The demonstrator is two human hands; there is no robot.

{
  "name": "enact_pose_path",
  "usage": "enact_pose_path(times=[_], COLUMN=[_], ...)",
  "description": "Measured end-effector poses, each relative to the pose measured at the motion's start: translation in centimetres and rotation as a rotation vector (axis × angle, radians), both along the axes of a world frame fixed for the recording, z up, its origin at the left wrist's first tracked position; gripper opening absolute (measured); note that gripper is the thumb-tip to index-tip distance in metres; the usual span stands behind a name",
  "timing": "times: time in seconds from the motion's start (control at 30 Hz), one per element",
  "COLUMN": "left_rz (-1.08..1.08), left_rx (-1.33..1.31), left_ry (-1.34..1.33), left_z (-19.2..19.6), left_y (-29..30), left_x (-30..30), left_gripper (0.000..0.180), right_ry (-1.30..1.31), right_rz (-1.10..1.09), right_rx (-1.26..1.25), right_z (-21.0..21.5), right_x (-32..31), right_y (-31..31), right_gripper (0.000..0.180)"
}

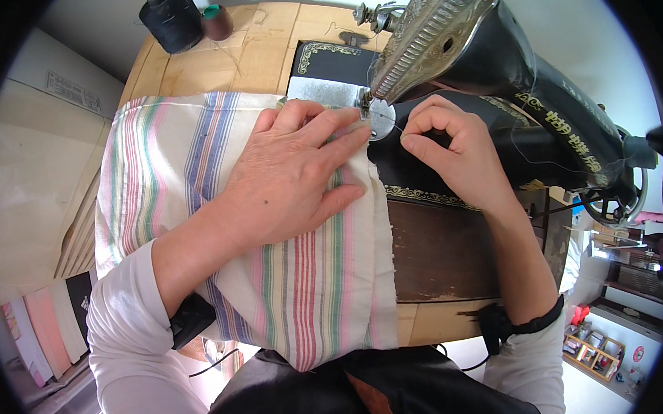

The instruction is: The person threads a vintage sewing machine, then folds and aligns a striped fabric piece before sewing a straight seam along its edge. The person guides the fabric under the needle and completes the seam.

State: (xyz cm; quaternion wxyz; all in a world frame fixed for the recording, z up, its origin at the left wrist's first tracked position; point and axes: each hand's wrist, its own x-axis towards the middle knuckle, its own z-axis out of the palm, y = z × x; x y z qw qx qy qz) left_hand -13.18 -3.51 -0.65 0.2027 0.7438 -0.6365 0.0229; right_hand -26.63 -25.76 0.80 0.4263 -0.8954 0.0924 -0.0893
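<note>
Striped cloth (275, 271), one piece, lies on the wooden table (246, 56) left of one black sewing machine (505, 67), left hand (288, 179) pressed flat and open on it near the needle, right hand (457, 154) pinching a thread just right; two spools (176, 18) far left.

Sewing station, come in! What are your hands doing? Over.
Left hand flat on striped cloth. Right hand pinching thread beside presser foot. Nothing blocking. Over.
</note>
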Motion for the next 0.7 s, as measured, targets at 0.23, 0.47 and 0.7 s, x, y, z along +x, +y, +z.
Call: enact_pose_path(times=[0.23, 0.47, 0.7], left_rz=[0.007, 0.006, 0.006], left_rx=[0.032, 0.041, 0.045], left_ry=[-0.003, -0.014, -0.017], left_z=[-0.08, -0.01, -0.02], left_y=[-0.06, 0.0, -0.07], left_x=[-0.03, -0.06, -0.01], left_gripper=[0.062, 0.063, 0.064], right_ry=[-0.004, -0.007, -0.002], right_rz=[0.006, 0.004, 0.004], right_rx=[0.0, -0.003, 0.003], right_z=[-0.07, -0.11, -0.16], right_x=[0.11, 0.06, 0.18], right_y=[-0.12, -0.16, -0.11], right_gripper=[0.007, 0.008, 0.008])
